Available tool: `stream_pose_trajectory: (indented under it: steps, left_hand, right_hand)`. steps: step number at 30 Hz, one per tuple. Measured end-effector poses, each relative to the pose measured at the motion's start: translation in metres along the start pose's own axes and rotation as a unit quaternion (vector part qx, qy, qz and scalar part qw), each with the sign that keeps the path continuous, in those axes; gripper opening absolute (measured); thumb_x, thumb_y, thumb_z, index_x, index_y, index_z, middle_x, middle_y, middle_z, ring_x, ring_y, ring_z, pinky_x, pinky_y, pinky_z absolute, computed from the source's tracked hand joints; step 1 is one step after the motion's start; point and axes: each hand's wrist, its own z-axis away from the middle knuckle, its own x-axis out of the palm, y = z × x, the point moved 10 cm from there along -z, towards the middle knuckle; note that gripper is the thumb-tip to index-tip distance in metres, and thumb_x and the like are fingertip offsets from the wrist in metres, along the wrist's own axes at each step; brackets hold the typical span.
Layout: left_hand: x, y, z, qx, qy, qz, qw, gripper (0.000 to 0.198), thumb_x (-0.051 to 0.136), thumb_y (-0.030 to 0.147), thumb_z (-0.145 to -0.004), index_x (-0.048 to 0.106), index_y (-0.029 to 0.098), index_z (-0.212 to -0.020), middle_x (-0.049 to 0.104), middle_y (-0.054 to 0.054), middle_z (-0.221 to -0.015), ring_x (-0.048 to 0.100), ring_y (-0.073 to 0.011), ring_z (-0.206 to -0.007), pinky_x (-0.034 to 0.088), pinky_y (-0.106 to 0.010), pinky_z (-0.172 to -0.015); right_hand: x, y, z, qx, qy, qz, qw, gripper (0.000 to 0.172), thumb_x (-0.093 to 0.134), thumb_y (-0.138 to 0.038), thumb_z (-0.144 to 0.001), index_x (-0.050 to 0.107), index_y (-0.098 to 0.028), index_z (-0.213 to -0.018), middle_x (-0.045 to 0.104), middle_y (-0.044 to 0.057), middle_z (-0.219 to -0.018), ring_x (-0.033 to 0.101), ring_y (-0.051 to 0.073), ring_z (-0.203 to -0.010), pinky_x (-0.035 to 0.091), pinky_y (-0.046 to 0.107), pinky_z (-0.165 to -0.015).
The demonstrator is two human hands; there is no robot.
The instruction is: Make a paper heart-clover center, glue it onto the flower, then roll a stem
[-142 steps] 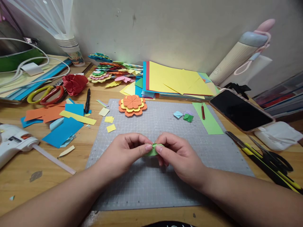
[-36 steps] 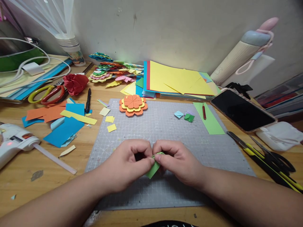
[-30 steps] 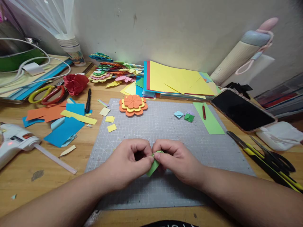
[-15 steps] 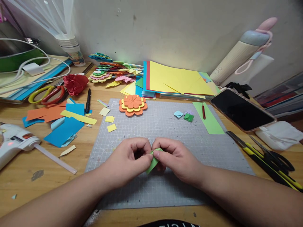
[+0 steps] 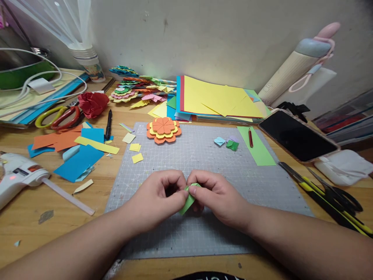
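Pale wall [image 5: 204, 39] rises behind a wooden table [image 5: 26, 210], on which lies a grey cutting mat [image 5: 186, 241] printed with a grid. Over the near half of the mat, a small piece of green paper [image 5: 187, 206] is held between two bare hands. The left hand [image 5: 164, 198] pinches it near the upper edge with the thumb and curled forefinger; the right hand [image 5: 215, 193] grips it just beside, thumb on top, other fingers tucked underneath. Whether either hand rests on the mat, I cannot tell.

As for progress, the green paper looks partly folded: its top is creased and bent under the thumbs, while the lower corner hangs flat. Judging by that, the folding is under way and not complete, though the thumbs hide most of the creases.

Farther up the mat sit a light blue piece [image 5: 219, 141], a purple piece [image 5: 232, 139] and a dark green piece [image 5: 232, 146], small and apparently already folded. Yellow squares [image 5: 137, 158] at the left edge look flat, so seemingly unworked. Beyond them stands a layered orange and yellow flower [image 5: 164, 130], which appears assembled. A light green strip [image 5: 260, 153] lies at the right with a red pen [image 5: 250, 138] on it. Outside the mat are a glue gun [image 5: 21, 173], black scissors [image 5: 340, 196] and a phone [image 5: 298, 134].
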Motion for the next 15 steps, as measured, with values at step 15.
stream_pose_trajectory:
  steps: [15]
  left_hand:
    - [0.0018,-0.0011,0.0002,-0.005,-0.009,0.022,1.000,0.021,0.057,0.026,-0.076,0.048,0.017,-0.060,0.051,0.005,-0.057,0.044,-0.0092,-0.057,0.034,-0.022,-0.055]
  right_hand:
    - [-0.0002,-0.0011,-0.0002,0.002,0.002,-0.002,1.000,0.016,0.051,-0.027,-0.084,0.049,-0.019,-0.070,0.048,-0.005,-0.057,0.044,0.010,-0.054,0.036,0.024,-0.053]
